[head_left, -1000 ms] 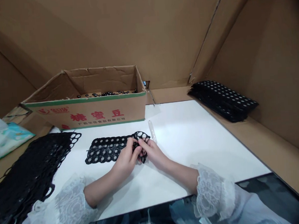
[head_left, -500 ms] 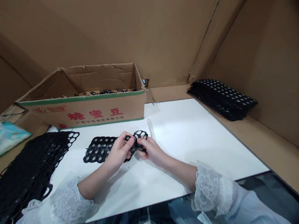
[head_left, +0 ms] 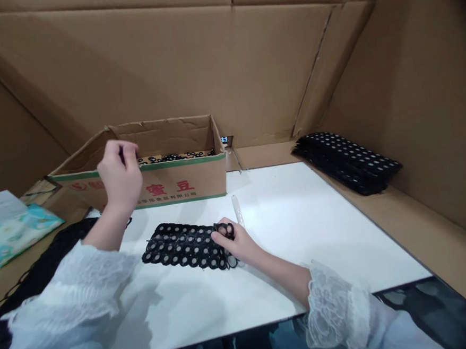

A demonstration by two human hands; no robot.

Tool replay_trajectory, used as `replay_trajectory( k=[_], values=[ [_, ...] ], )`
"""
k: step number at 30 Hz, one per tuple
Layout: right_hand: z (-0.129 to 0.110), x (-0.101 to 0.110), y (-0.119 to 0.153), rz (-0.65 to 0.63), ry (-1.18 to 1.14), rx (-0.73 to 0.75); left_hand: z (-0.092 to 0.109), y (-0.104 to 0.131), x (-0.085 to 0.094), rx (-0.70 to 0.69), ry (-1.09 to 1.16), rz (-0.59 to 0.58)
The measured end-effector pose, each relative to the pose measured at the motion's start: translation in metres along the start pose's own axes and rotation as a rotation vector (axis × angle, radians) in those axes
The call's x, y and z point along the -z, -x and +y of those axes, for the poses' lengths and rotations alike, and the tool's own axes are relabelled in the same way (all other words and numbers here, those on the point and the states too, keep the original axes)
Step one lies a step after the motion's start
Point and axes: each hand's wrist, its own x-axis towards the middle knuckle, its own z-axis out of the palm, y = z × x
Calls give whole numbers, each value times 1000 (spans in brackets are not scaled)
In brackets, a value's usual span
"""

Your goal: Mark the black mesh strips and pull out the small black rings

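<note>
black rubber sheet [head_left: 184, 245] lies flat on our white table [head_left: 300, 228]; our right hand [head_left: 233, 242] pinches its end to steady it, our left hand [head_left: 118, 174] closed over the box [head_left: 156, 169], contents unclear.

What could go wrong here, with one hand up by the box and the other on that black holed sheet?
The left hand pinches something small and dark at the cardboard box; it might miss and drop outside. The right hand alone holds the black sheet, so it could slide or tear unevenly.
</note>
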Motion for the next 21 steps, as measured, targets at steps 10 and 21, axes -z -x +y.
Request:
replay_trajectory(
  k=[10,21],
  values=[
    [4,6,-9,126,-160,-142,36,29,-18,-266,-332,32],
    [4,-1,-3,69,-227,-180,47,146,-53,-2,-8,-796]
  ],
)
